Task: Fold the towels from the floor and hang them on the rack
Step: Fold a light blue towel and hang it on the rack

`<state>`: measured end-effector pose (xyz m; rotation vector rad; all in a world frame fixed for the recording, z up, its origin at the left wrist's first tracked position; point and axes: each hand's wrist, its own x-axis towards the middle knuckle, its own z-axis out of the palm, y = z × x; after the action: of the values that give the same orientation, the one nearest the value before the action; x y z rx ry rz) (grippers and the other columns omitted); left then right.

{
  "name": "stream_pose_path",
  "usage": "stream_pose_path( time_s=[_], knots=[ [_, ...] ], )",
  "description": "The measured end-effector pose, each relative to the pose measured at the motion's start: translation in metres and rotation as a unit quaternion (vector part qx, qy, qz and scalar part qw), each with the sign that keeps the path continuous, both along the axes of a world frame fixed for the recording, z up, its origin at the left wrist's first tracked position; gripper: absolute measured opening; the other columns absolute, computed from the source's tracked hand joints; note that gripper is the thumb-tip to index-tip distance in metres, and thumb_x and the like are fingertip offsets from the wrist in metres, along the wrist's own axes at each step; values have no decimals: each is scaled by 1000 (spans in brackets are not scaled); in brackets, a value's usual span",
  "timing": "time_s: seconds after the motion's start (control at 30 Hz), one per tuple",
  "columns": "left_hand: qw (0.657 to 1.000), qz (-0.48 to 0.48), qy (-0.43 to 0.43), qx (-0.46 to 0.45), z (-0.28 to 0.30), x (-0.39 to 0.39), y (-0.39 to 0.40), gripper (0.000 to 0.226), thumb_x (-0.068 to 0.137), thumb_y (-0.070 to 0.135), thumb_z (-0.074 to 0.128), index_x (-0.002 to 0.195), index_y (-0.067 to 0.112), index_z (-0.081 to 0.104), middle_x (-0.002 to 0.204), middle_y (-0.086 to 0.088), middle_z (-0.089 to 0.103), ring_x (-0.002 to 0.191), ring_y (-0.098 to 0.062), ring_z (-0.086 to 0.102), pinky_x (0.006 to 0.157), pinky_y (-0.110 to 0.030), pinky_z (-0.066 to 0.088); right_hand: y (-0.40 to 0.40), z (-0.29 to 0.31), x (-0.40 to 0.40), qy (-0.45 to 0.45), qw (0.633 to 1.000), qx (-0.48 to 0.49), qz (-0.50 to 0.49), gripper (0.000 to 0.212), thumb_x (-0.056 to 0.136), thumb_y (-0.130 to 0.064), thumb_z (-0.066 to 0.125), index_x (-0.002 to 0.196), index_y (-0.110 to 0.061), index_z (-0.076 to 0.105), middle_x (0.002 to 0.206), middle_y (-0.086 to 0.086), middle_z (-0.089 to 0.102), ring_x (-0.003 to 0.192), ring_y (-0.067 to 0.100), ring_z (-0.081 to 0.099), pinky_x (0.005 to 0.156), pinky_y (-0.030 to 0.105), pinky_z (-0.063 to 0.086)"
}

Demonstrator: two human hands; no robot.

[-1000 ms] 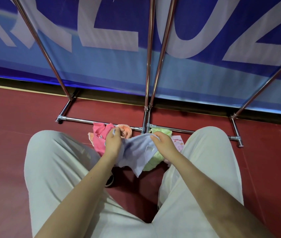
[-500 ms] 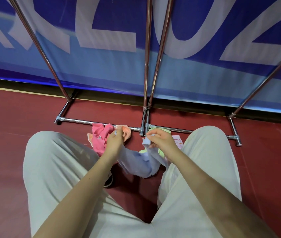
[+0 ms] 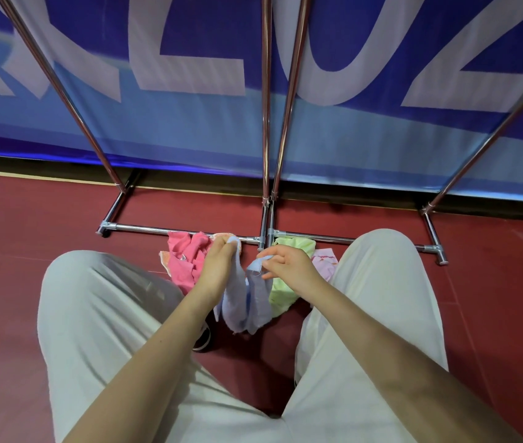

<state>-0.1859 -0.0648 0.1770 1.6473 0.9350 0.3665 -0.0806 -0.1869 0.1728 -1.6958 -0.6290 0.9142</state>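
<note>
The pale blue terry towel [image 3: 247, 302], spread between the two hands a second ago as a flat sheet, now hangs doubled between the person's knees, above the dark red floor [image 3: 23, 251]. The hands have drawn closer together, so the cloth sags in a narrow U with two layers hanging down.

The left hand [image 3: 218, 266] has its grip closed on one top corner, thumb and fingers pinching the cloth, which drapes over the back of the fingers. The right hand [image 3: 288, 263] holds the other corner by a pinch of thumb and forefinger, the remaining fingers loosely spread and touching nothing.

I judge this to be the first fold in progress: the two corners are near each other but not yet brought together, and the lower edges look uneven, so they likely need aligning before the fold is tidy.

Behind the hands, still on the floor, lie a crumpled pink towel [image 3: 186, 260] over an orange one, a lime-green towel [image 3: 280, 292] and a pale pink cloth [image 3: 325, 263], all just in front of the base bar of the chrome tube rack [image 3: 266, 123]. Nothing hangs on the visible part of the rack, so most of the task seems to remain.
</note>
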Motion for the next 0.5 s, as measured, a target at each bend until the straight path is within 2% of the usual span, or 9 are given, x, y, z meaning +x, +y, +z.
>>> stream_pose_path(
  time_s=[0.03, 0.1, 0.17, 0.23, 0.3, 0.37, 0.43, 0.5],
  knots=[
    [998, 4, -48, -48, -1, -3, 0, 20, 91, 30, 50, 80, 14, 54, 78, -1, 51, 74, -14, 45, 73, -35, 39, 0, 1, 0, -2, 1000, 0, -2, 22, 90, -3, 57, 89, -21, 68, 80, 5, 70, 71, 15, 71, 77, 28, 58],
    [996, 12, -65, -55, -3, -3, 2, 21, 97, 26, 50, 95, 9, 62, 90, -9, 60, 82, -14, 53, 78, -35, 45, 1, 2, 0, -12, 1000, 6, -15, 20, 89, -3, 57, 89, -19, 68, 79, 1, 70, 71, 12, 71, 75, 28, 59],
    [996, 10, -82, -33, 0, -3, 0, 23, 98, 23, 51, 81, 10, 61, 78, -5, 57, 72, -9, 49, 68, -26, 42, 0, 2, 2, -27, 999, 7, -30, 18, 89, -2, 57, 88, -17, 68, 75, -5, 70, 70, 10, 70, 70, 28, 59],
    [996, 19, -84, -16, 2, -2, -3, 30, 97, 17, 53, 67, 16, 53, 65, 7, 48, 61, -2, 42, 59, -18, 36, -1, 2, 3, -44, 999, 0, -30, 18, 88, -2, 56, 85, -17, 67, 70, -4, 70, 68, 11, 68, 64, 26, 57],
    [996, 21, -83, 9, 1, -2, -2, 29, 97, 15, 55, 68, 17, 58, 64, 10, 51, 58, 4, 44, 59, -12, 38, -3, 0, 4, -93, 996, -11, -15, 18, 89, -9, 59, 78, -21, 65, 62, -3, 67, 61, 9, 64, 63, 26, 52],
    [996, 11, -84, 34, 0, -3, -2, 22, 96, 15, 57, 78, 6, 65, 72, 3, 59, 63, 4, 48, 64, -10, 40, -5, -3, 3, -161, 987, -22, -7, 21, 89, -19, 64, 70, -30, 61, 59, -6, 62, 58, 7, 57, 66, 27, 48],
    [995, 17, -74, 66, -4, -4, 0, 19, 95, 16, 58, 87, 2, 68, 79, -1, 64, 69, 2, 52, 68, -10, 42, -4, -5, 3, -215, 977, -16, -12, 22, 87, -23, 66, 69, -33, 60, 72, -7, 59, 65, 8, 53, 69, 27, 45],
    [995, 28, -62, 77, -8, -5, 1, 15, 95, 17, 59, 91, 10, 71, 84, 3, 68, 77, -1, 57, 75, -14, 44, -3, -4, 4, -230, 973, 11, -19, 15, 87, -21, 66, 73, -27, 63, 87, -6, 57, 77, 10, 55, 73, 24, 45]
  ],
)
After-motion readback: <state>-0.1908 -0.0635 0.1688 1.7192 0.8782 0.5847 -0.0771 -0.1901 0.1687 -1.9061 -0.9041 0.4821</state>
